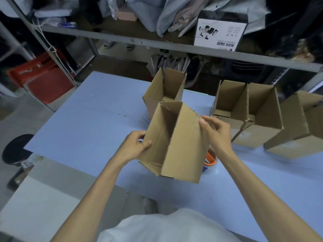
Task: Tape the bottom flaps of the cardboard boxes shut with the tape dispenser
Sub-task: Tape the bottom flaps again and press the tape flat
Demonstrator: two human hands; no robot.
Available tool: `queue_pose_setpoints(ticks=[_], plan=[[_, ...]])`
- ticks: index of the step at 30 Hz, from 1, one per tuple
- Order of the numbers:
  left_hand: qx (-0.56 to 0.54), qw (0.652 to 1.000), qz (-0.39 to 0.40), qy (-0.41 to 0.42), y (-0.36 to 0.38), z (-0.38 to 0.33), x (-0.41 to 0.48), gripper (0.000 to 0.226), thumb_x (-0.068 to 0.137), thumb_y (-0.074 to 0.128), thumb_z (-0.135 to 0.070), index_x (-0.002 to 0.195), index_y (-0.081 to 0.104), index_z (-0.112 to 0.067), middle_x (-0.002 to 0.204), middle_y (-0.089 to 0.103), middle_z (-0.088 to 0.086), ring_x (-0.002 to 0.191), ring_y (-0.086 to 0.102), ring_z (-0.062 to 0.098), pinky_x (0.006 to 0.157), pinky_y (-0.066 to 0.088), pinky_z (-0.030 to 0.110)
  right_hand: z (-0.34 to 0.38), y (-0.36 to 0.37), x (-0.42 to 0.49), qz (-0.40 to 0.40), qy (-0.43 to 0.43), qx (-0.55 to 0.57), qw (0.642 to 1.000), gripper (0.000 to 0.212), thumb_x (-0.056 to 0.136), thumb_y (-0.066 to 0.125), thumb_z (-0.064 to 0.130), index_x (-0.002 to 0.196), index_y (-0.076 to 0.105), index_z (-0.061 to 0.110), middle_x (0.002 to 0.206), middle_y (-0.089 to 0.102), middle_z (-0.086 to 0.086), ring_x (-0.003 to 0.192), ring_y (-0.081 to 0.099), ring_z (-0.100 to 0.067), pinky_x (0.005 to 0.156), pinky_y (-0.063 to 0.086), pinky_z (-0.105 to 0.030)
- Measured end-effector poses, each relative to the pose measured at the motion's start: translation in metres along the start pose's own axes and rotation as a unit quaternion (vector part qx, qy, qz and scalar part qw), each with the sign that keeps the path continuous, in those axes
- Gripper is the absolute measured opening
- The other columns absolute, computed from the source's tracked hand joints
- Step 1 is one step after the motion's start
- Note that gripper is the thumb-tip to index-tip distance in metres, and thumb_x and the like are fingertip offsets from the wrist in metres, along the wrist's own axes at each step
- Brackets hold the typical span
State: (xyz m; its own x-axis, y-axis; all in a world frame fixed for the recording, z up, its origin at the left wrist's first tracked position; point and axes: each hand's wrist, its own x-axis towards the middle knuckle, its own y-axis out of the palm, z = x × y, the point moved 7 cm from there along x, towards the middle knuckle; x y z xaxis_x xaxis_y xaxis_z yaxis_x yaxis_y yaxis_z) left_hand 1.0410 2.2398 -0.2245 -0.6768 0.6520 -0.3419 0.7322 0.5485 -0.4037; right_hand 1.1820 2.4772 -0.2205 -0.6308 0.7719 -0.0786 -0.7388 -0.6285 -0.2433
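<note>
I hold a brown cardboard box tilted above the light blue table, its open end facing me and its flaps spread. My left hand grips the box's left wall near the lower corner. My right hand pinches the upper right flap edge. The tape dispenser, orange with a clear tape roll, lies on the table just right of the box and is mostly hidden behind it.
Another open box stands behind the held one. Three more boxes sit along the table's right side. A metal shelf rail with bags and a white carton crosses behind. A black stool stands at the left.
</note>
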Motion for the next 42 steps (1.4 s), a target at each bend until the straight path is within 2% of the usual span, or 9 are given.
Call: queue_pose_setpoints(ticks=[4,8,14,21,25,31,34,37,42], plan=[[0.044,0.999,-0.02,0.018,-0.001,-0.012,-0.01,0.016,0.091,0.059,-0.017,0.094,0.072,-0.025,0.092,0.073,-0.008,0.078,0.07,0.012,0.077,0.058,0.04,-0.012,0.025,-0.04,0.102,0.051,-0.035,0.993,0.106,0.058,0.068,0.079,0.147,0.025,0.04,0.152,0.027,0.02,0.138,0.031,-0.007,0.11,0.034,-0.048],[0.065,0.997,-0.019,0.023,-0.004,-0.02,-0.021,0.015,0.091,0.058,-0.015,0.09,0.072,-0.022,0.088,0.072,-0.008,0.067,0.067,0.01,0.071,0.055,0.039,-0.001,0.028,-0.065,0.109,0.069,-0.039,0.991,0.128,0.047,0.069,0.085,0.15,0.006,0.041,0.156,0.009,0.024,0.144,0.015,-0.006,0.115,0.027,-0.05],[0.05,0.997,-0.06,0.013,0.006,-0.024,-0.027,0.012,0.09,0.058,-0.016,0.086,0.069,-0.016,0.087,0.07,0.001,0.073,0.064,0.04,0.058,0.051,0.038,0.024,0.05,-0.098,0.141,0.013,-0.108,0.984,0.11,0.072,0.078,0.038,0.153,0.005,0.026,0.159,0.014,0.009,0.145,0.014,-0.011,0.116,0.024,-0.042],[-0.032,0.997,-0.049,0.045,0.006,-0.021,-0.033,0.057,0.09,0.064,-0.038,0.136,0.036,-0.056,0.106,0.064,-0.012,0.086,0.069,0.009,0.079,0.058,0.027,0.031,0.027,-0.079,0.053,-0.004,0.036,0.998,0.069,0.073,0.053,-0.011,0.134,0.056,0.021,0.125,0.063,0.012,0.113,0.058,0.001,0.095,0.052,-0.034],[0.014,0.983,0.004,0.184,0.017,-0.044,-0.039,0.032,0.096,0.042,-0.05,0.126,0.052,-0.053,0.145,0.029,-0.016,0.137,0.023,-0.009,0.112,0.025,0.022,0.04,0.023,-0.059,0.079,-0.025,0.072,0.994,0.055,0.08,0.051,-0.013,0.111,0.07,0.028,0.105,0.072,0.015,0.098,0.065,0.0,0.076,0.053,-0.019],[0.145,0.953,0.008,0.265,0.009,-0.069,-0.035,0.03,0.077,0.058,-0.062,0.092,0.062,-0.035,0.152,0.019,-0.014,0.147,-0.008,0.009,0.107,0.01,0.03,0.023,0.024,-0.027,0.17,0.04,0.124,0.977,0.029,0.085,0.06,-0.006,0.098,0.075,0.016,0.091,0.075,-0.003,0.081,0.071,-0.016,0.064,0.053,-0.02],[0.204,0.927,0.009,0.315,0.016,-0.086,-0.029,0.034,0.078,0.061,-0.054,0.077,0.062,-0.02,0.131,0.052,-0.009,0.142,0.021,0.011,0.115,0.013,0.027,0.007,0.026,-0.018,0.145,0.078,0.139,0.977,0.013,0.079,0.073,0.005,0.093,0.074,0.005,0.08,0.075,-0.003,0.066,0.069,-0.009,0.055,0.05,-0.016],[0.192,0.931,0.008,0.31,0.027,-0.091,-0.018,0.037,0.082,0.058,-0.051,0.072,0.055,-0.016,0.075,0.056,-0.007,0.087,0.052,0.008,0.115,0.019,0.023,-0.014,0.036,-0.015,0.122,0.149,0.202,0.96,0.022,0.081,0.074,0.02,0.087,0.073,-0.002,0.08,0.073,-0.012,0.068,0.068,-0.019,0.057,0.054,-0.024],[0.13,0.969,-0.1,0.185,0.019,-0.062,0.015,0.033,0.084,0.068,-0.041,0.06,0.047,-0.036,0.068,0.05,0.001,0.077,0.043,0.013,0.065,0.028,0.019,-0.038,0.05,-0.03,0.093,0.154,0.167,0.969,0.027,0.082,0.073,0.034,0.098,0.071,0.012,0.097,0.071,-0.003,0.092,0.067,-0.017,0.081,0.053,-0.028]])
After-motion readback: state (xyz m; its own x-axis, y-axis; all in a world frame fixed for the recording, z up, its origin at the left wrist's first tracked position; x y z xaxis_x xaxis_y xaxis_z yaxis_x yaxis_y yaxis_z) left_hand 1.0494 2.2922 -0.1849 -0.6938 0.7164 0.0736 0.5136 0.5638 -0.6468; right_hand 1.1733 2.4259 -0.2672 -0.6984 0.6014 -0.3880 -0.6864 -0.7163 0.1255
